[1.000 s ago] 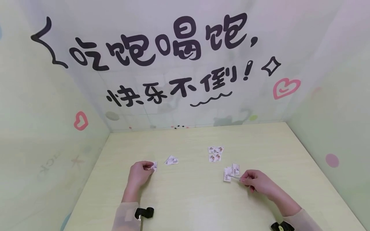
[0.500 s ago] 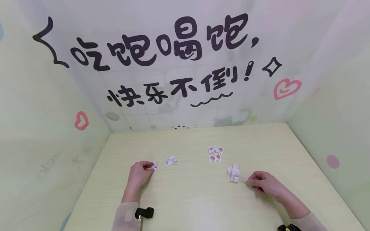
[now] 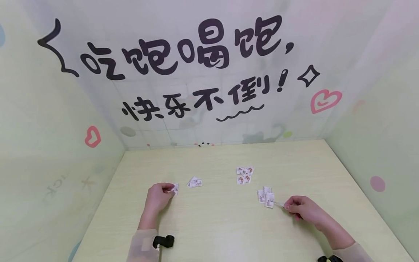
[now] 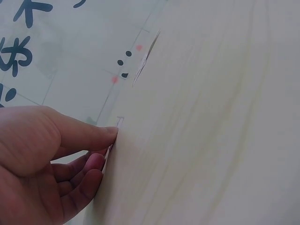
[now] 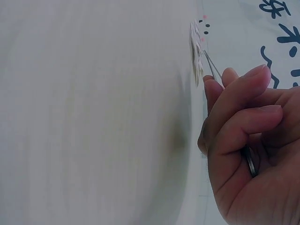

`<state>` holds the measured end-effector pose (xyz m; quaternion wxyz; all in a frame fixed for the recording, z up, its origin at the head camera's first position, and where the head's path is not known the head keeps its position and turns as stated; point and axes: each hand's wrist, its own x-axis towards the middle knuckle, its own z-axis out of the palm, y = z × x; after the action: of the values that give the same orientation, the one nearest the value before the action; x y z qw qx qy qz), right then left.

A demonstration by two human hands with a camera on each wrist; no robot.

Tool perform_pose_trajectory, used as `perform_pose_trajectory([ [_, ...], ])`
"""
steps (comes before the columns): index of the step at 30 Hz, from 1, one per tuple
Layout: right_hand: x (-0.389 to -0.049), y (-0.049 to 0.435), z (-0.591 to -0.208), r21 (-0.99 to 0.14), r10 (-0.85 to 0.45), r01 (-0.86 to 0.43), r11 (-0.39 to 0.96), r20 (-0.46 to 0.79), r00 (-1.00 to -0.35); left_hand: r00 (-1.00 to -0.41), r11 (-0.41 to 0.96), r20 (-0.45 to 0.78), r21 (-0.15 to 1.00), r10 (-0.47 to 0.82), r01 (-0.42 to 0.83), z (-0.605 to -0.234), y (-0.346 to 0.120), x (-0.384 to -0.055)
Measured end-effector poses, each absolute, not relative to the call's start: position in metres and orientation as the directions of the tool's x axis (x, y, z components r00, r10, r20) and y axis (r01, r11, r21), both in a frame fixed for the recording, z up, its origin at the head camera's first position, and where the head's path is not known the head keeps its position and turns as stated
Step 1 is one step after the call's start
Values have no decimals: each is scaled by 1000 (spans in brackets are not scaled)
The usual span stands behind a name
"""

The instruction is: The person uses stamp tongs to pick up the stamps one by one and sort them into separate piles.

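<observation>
My right hand [image 3: 304, 209] grips metal tweezers [image 5: 213, 68], whose thin tips point left. At the tips is a small printed paper square [image 3: 270, 201], overlapping two similar paper squares [image 3: 260, 196] on the table. In the right wrist view, these papers [image 5: 195, 54] show nearly edge-on. My left hand [image 3: 159, 195] rests on the left side of the table, thumb and fingertips pinching another small printed paper square [image 3: 175, 187]. The left wrist view shows this paper [image 4: 120, 123] as a thin sliver at the thumb tip; the fingers hide most of it.
Loose, overlapping paper squares [image 3: 195, 182] lie right of my left hand. Farther back, several paper squares with coloured pictures [image 3: 243, 179] form a neat block. A wall with large black lettering [image 3: 209, 98] closes off the back of the pale wooden table [image 3: 216, 225].
My right hand has shifted right and slightly nearer with the tweezers. The front paper square at the tips has slid right over the others. My left hand stays in place.
</observation>
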<state>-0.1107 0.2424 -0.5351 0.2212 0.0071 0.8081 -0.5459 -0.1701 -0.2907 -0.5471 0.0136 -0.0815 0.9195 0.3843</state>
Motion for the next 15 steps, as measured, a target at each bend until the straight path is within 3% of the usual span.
perform_pose_trajectory([
  [15,-110,242,-535,-870,-228,283,404,-395,-890,-986,695,-83,701,-145,-161,-550,-290,-172],
])
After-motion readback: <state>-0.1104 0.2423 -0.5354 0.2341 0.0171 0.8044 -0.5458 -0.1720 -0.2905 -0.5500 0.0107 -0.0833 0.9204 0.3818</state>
